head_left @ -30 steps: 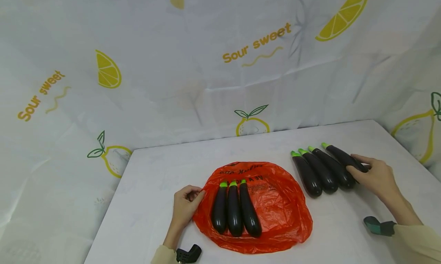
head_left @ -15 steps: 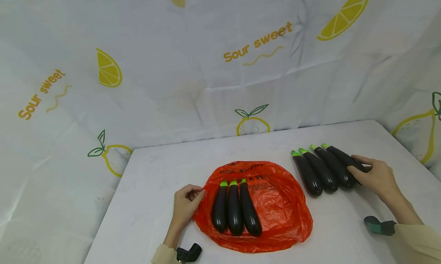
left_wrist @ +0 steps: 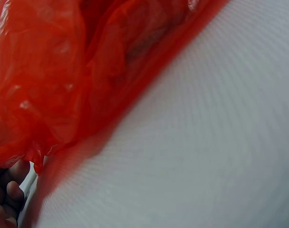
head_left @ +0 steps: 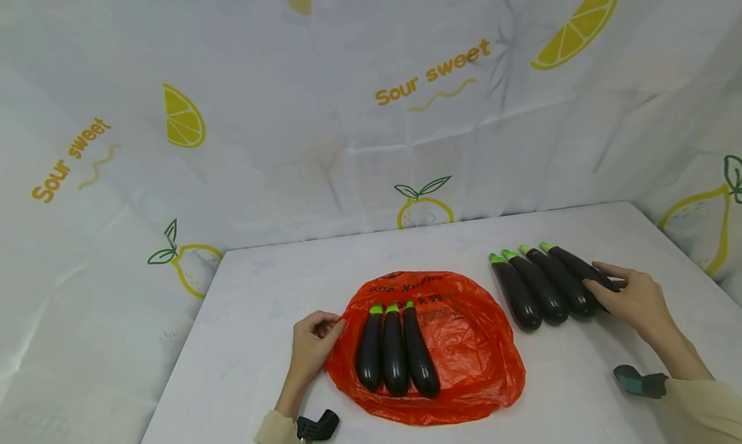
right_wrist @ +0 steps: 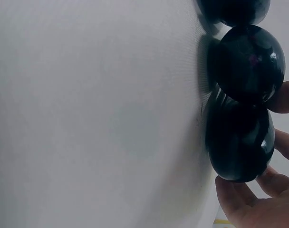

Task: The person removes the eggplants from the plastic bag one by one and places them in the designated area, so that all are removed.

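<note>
on white table, right of red bag, right hand grips rightmost eggplant between thumb and fingers; three others alongside. left hand pinches bag's left edge. three more eggplants lie side by side within bag's rim.

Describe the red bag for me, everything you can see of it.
The red bag looks like thin, glossy, crinkled plastic, slightly see-through at its edge, with black print toward its far side. It lies spread on the white table in a roughly round shape, its right half bare. Three dark eggplants rest side by side on its left half, green ends pointing away from the person. The left hand pinches its left edge.
</note>
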A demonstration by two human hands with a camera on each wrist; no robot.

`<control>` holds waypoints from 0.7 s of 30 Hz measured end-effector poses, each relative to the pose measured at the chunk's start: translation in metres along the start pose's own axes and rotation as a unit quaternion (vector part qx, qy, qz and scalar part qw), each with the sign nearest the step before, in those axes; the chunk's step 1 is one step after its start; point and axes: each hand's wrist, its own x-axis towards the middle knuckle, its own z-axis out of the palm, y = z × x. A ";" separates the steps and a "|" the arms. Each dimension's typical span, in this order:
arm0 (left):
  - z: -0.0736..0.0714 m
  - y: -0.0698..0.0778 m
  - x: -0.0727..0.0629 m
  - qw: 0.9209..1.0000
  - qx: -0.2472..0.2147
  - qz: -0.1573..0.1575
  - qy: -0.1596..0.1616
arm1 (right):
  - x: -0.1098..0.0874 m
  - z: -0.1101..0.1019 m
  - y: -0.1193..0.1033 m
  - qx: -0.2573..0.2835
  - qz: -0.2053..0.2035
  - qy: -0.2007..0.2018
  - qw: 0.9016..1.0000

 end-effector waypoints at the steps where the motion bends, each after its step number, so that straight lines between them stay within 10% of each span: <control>1: 0.000 0.000 0.000 1.000 0.000 0.000 0.000 | 0.000 0.000 0.000 -0.001 -0.001 -0.001 1.000; 21: 0.000 0.001 0.000 1.000 -0.001 -0.009 -0.001 | -0.001 0.004 -0.002 -0.001 0.003 0.012 1.000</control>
